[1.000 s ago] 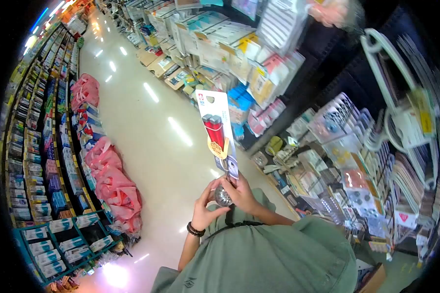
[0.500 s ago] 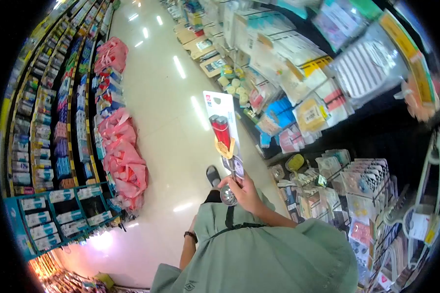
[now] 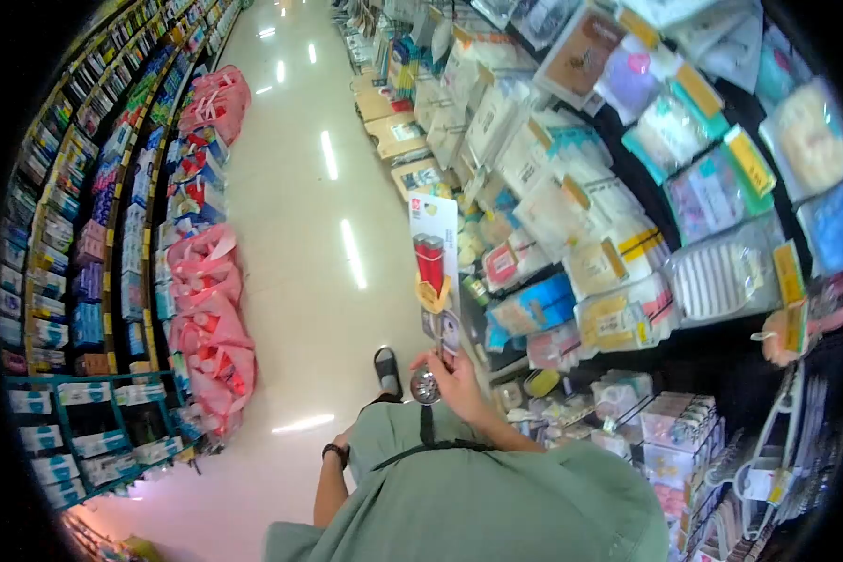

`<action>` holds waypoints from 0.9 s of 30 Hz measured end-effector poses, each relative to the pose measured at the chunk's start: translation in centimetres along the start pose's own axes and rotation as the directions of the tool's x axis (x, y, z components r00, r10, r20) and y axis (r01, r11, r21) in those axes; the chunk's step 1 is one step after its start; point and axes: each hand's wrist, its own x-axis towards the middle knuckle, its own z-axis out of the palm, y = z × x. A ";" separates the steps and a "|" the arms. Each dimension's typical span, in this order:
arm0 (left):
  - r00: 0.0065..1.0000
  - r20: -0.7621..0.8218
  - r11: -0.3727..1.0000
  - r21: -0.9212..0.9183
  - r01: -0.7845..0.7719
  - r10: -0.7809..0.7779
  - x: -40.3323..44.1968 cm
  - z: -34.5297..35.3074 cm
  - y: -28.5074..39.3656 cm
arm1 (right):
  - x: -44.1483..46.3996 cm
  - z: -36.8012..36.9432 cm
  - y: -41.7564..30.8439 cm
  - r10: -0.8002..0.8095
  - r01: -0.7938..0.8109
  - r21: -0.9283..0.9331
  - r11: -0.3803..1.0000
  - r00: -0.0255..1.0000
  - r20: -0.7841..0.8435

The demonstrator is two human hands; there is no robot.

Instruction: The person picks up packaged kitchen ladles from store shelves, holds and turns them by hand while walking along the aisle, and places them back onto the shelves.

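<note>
My right hand (image 3: 457,386) is closed around the lower part of a carded slotted ladle (image 3: 429,272), in front of my body. Its dark-tipped red handle points up the aisle against a tall white backing card. Below my fingers shows the round, shiny metal bowl (image 3: 424,386), which seems to have small holes. My left hand (image 3: 345,438) hangs beside my thigh, close to the green garment (image 3: 506,496). A dark band (image 3: 335,454) circles that wrist. The left fingers are hidden or too small to make out.
To the right, a rack holds packaged cloths (image 3: 721,281) and hanging white hangers (image 3: 768,459). Long shelves of boxed goods (image 3: 89,323) line the left, with pink bags (image 3: 211,328) on the floor beside them. A shiny pale floor (image 3: 300,309) runs between.
The view has shifted forward along the aisle and more of the right-hand rack shows. My foot has moved left in view. My right hand still holds the ladle.
</note>
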 end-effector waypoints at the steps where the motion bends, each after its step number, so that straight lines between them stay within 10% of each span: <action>1: 0.999 0.044 1.000 -0.027 0.005 -0.004 0.1 -0.4 0.6 | 1.2 0.9 -1.0 0.011 -0.011 -0.023 1.000 1.000 0.024; 10: 0.899 0.410 0.878 -0.475 0.065 0.155 3.0 -1.7 4.6 | 8.7 7.2 -2.1 0.029 -0.019 -0.072 0.997 0.988 0.150; 18: 0.944 0.219 0.748 -0.662 -0.040 0.245 8.6 -3.8 6.9 | 14.0 8.6 -1.1 0.012 -0.007 -0.034 0.999 0.986 0.168; 23: 0.990 -0.142 0.945 -0.325 -0.034 -0.013 1.9 -7.6 13.6 | 18.4 7.8 -0.8 0.087 -0.087 -0.006 0.996 0.987 0.136; 27: 0.911 -0.390 0.964 -0.165 -0.209 0.131 2.8 -8.4 17.0 | 23.1 6.9 -1.4 0.108 -0.109 0.002 0.994 0.987 0.123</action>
